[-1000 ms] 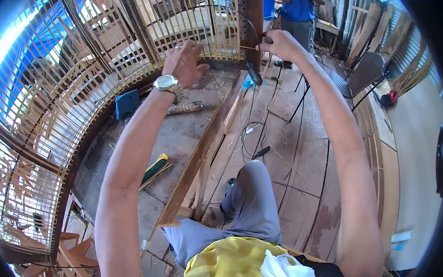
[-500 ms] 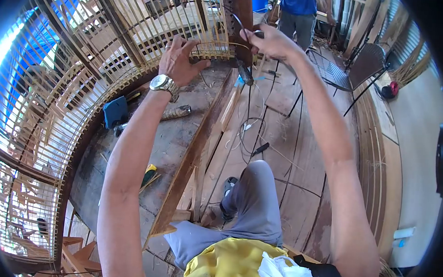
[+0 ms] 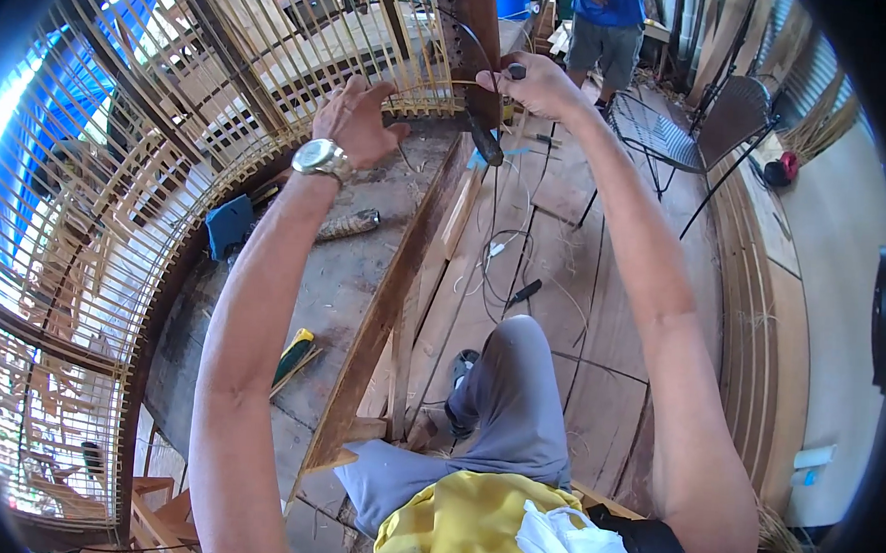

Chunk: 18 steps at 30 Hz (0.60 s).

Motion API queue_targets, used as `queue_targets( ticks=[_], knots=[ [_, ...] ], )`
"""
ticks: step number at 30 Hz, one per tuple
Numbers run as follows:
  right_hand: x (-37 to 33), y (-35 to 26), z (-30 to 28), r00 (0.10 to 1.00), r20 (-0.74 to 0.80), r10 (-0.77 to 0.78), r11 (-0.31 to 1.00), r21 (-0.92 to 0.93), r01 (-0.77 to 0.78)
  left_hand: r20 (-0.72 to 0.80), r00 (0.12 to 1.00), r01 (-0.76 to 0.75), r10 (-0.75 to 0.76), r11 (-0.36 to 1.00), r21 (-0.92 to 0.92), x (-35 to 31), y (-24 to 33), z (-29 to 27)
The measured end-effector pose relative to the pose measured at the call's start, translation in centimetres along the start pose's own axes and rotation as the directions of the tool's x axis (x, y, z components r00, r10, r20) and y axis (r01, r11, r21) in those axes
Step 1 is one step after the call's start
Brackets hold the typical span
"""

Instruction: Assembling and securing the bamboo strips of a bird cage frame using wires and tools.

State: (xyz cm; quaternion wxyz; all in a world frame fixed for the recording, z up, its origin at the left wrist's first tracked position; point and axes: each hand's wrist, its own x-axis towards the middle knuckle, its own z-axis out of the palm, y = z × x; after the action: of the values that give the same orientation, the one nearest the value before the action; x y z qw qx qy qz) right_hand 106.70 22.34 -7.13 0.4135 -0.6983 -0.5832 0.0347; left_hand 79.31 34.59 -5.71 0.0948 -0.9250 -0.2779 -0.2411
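A curved lattice of thin cane rods (image 3: 208, 74), with dark wooden ribs, stands along the left and far side. My left hand (image 3: 359, 124), with a watch on its wrist, rests at its lower edge, fingers apart and thumb out. My right hand (image 3: 543, 87) is closed beside the dark wooden post (image 3: 468, 27), pinching a thin pale cane strand (image 3: 458, 82) that runs from the lattice. A small dark round end (image 3: 517, 71) shows at its fingers; what it belongs to is hidden. Below the post juts a dark handle-like piece (image 3: 485, 144).
On the dark wooden panel (image 3: 251, 317) lie a yellow-and-green cutter (image 3: 293, 357), a blue block (image 3: 229, 223) and a worn cylindrical handle (image 3: 350, 225). Cables (image 3: 504, 255) lie on the plank floor. A metal chair (image 3: 661, 133) stands at right; another person (image 3: 606, 30) stands beyond.
My right hand has shifted slightly right and the strand shows straighter beside it. My left hand has moved a little left. The person beyond appears farther right.
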Motion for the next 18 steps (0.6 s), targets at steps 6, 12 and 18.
queue_targets(
  ticks=[6,12,18],
  knots=[
    [-0.3,1.5,0.8,0.996,-0.057,-0.072,0.997,0.023,0.073,-0.336,0.927,-0.231,0.166,0.959,-0.164,0.1,3.2,3.5],
    [0.4,3.2,1.1,0.987,-0.053,-0.154,0.987,0.046,0.156,-0.354,0.928,-0.184,0.111,0.967,-0.177,0.4,3.3,4.4],
    [1.3,4.0,0.6,0.978,-0.004,-0.209,0.977,-0.044,0.208,-0.192,0.978,-0.105,0.076,0.984,-0.146,0.4,3.5,4.2]
  ],
)
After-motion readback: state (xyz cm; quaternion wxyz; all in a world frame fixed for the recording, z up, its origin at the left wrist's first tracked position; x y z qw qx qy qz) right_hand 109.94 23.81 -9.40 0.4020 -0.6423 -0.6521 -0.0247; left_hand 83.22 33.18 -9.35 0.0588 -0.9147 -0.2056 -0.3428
